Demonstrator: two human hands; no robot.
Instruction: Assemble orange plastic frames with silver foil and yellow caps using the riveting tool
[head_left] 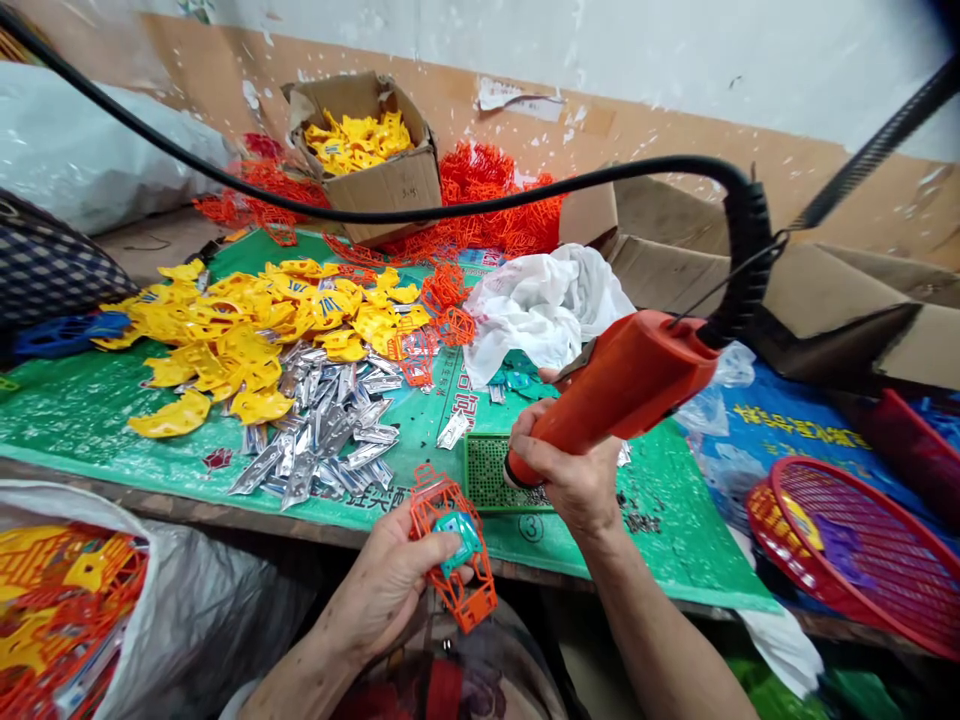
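- Our left hand (390, 570) clamps an orange lattice frame (477, 607), thumb pressed on the teal piece (459, 540) lying in it, fingers beneath; we hold both just in front of the table's near edge.
- Our right hand (581, 475) wraps its fingers around a corded red-orange tool (622, 385), nose down at the green perforated tray (484, 465); whether they touch, we cannot tell.
- Left of the tray, we see silver packets (330, 430) heaped beside yellow parts (255, 365).

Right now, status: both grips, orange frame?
Left grip: holding orange frame, thumb on teal piece. Right grip: around red tool, nose at green tray. Black cable arcs across view.
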